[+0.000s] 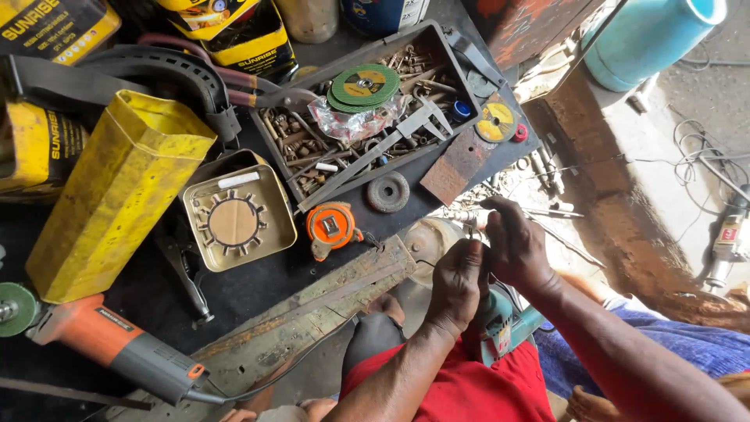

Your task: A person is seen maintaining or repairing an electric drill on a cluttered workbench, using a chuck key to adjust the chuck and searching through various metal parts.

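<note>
My left hand (455, 285) and my right hand (513, 246) meet over my lap, just off the bench edge. A teal power drill (500, 327) rests on my red-clad lap, and my left hand grips its front end. The fingers of my right hand pinch a small metal piece (473, 227) at the drill's tip; what it is I cannot tell. A rusty flat metal bar (312, 309) lies along the bench edge to the left of my hands.
On the dark bench lie an orange tape measure (331, 227), a grey grinding wheel (388, 192), a black tray (445, 43) of bolts, discs and a caliper, a square tin (277, 234), a yellow canister (117, 195) and an orange angle grinder (101, 340). Another grinder (726, 242) lies on the floor.
</note>
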